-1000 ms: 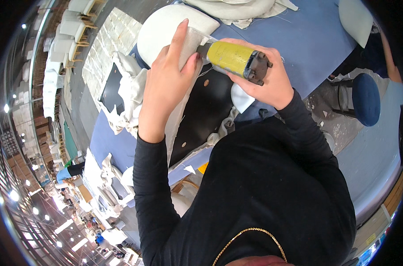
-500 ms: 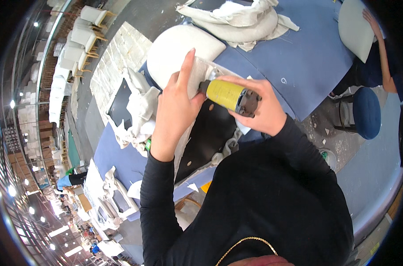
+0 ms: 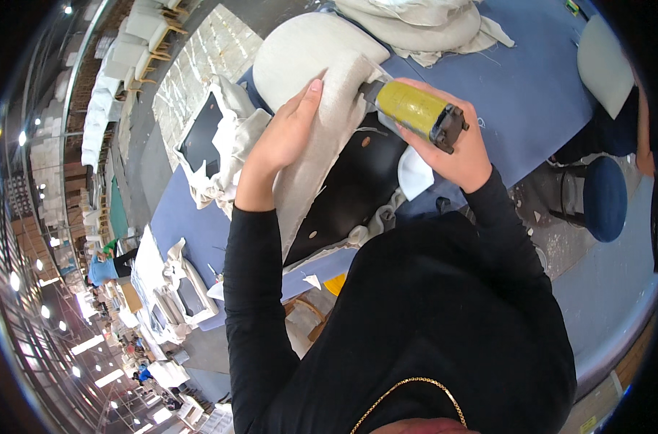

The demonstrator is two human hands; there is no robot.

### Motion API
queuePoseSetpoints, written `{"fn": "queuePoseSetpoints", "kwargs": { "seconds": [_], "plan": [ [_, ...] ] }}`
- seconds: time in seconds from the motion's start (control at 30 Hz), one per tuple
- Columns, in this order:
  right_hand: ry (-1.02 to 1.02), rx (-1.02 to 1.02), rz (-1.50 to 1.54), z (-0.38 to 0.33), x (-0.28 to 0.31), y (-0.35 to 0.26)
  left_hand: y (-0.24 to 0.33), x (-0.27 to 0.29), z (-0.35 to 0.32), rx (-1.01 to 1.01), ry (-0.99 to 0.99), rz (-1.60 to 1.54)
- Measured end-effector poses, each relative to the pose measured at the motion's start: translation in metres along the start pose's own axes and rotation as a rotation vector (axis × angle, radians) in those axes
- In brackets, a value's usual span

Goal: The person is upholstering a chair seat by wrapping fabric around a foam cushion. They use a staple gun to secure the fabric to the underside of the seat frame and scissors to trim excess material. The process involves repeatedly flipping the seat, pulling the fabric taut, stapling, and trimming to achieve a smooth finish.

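Observation:
My right hand [image 3: 462, 148] is wrapped round a yellow-bodied staple gun [image 3: 414, 110] with a dark end cap. The gun's nose meets the folded edge of the beige fabric [image 3: 322, 134] on an upholstered seat panel. That panel's black underside [image 3: 347, 189], dotted with a few small round holes, faces me. My left hand [image 3: 289, 134] lies along the fabric on the panel's left side, fingers stretched out and pressing against it; its thumb is mostly hidden. A rounded cream cushion [image 3: 289, 54] lies just beyond the fabric.
A blue-covered table [image 3: 517, 94] lies under the work. Another fabric-draped panel [image 3: 212, 148] rests at the left, and more covered cushions [image 3: 423, 32] at the back. A white piece [image 3: 414, 173] is by my right wrist. A blue stool [image 3: 604, 199] and a co-worker's arm [image 3: 643, 137] are at right.
The staple gun and my right hand have shifted right. My left hand has flattened along the fabric, its raised index finger now lowered, and more of the folded fabric shows.

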State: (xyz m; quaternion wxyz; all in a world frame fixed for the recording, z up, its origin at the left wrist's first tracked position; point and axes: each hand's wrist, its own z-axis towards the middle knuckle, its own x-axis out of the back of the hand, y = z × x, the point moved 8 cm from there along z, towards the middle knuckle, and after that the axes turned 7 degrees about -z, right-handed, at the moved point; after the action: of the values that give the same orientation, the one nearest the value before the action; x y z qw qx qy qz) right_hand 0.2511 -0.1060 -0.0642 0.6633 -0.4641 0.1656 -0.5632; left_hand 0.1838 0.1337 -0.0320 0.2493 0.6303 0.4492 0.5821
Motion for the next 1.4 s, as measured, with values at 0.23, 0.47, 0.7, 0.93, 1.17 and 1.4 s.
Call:
{"fn": "queuePoseSetpoints", "kwargs": {
  "seconds": [0.23, 0.47, 0.7, 0.93, 1.17, 1.4],
  "plan": [
    [-0.104, -0.076, 0.133, 0.01, -0.003, -0.012, 0.048, -0.023, -0.02, -0.31, 0.141, 0.507],
    [-0.035, 0.043, 0.173, 0.0, -0.006, -0.026, 0.051, -0.022, -0.02, -0.383, 0.193, 0.539],
    [-0.106, -0.003, 0.158, -0.009, -0.014, -0.027, 0.051, -0.023, -0.022, -0.365, 0.185, 0.53],
    [-0.176, -0.039, 0.132, -0.008, -0.021, -0.041, 0.049, -0.017, -0.027, -0.356, 0.148, 0.461],
    [0.002, 0.028, 0.248, -0.012, -0.013, -0.031, -0.069, 0.019, -0.006, 0.375, 0.031, -0.086],
    [-0.146, -0.057, 0.186, 0.0, -0.027, -0.022, 0.028, -0.011, -0.033, -0.327, 0.198, 0.484]
  ]
}}
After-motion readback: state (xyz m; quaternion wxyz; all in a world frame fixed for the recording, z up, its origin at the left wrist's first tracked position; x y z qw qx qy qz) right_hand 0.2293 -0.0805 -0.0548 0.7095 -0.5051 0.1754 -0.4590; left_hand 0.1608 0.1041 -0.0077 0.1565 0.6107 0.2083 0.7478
